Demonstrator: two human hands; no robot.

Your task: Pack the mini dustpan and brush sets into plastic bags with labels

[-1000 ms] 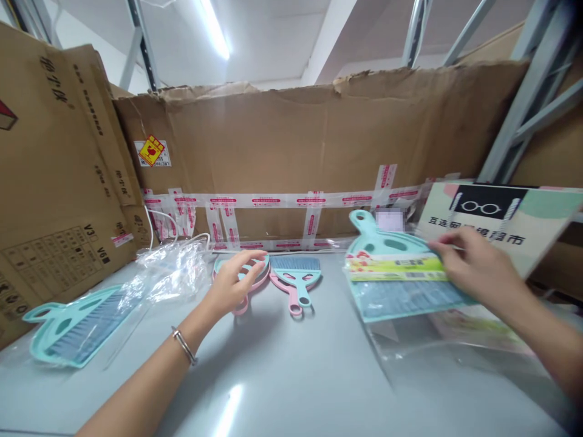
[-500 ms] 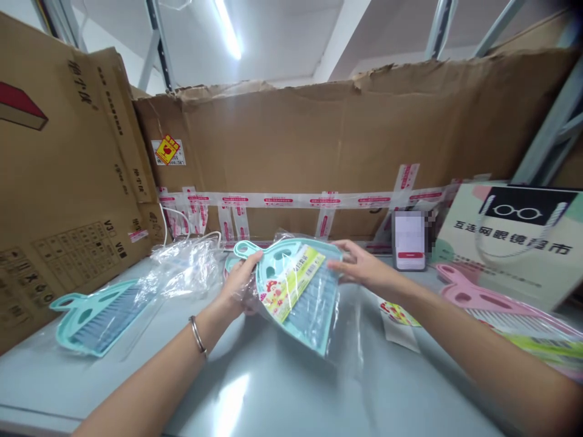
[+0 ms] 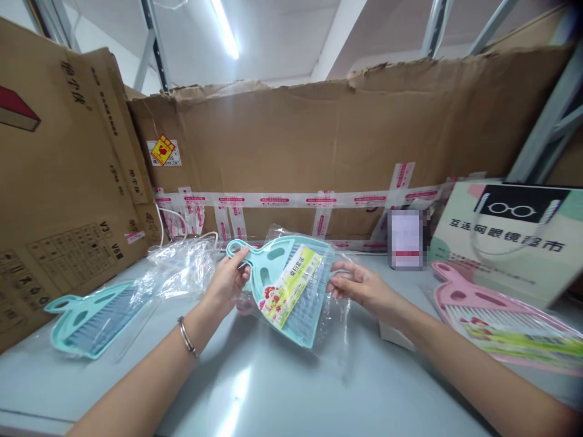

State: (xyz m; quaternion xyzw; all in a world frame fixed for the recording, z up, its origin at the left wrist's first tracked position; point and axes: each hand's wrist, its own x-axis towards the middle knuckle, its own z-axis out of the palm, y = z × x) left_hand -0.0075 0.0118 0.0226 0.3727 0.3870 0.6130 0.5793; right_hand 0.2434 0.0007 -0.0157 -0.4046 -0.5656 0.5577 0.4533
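I hold a teal dustpan-and-brush set (image 3: 291, 285) in a clear plastic bag, tilted above the grey table (image 3: 273, 394). A yellow-green label card lies across its front. My left hand (image 3: 226, 284), with a metal bangle on the wrist, is closed round the handle end at the left. My right hand (image 3: 359, 285) pinches the bag's right edge beside the brush bristles. Behind the set, pink and teal pieces on the table are mostly hidden.
Another teal set (image 3: 86, 315) lies at the left by crumpled clear bags (image 3: 182, 267). A pink bagged set (image 3: 501, 321) lies at the right, in front of a printed paper bag (image 3: 510, 237). Cardboard walls (image 3: 319, 152) close off the back and left. A phone (image 3: 407, 240) leans at the back.
The bagged teal set came from the right side to the middle, and both hands now grip it. The left hand left the pieces on the table. The view shifted.
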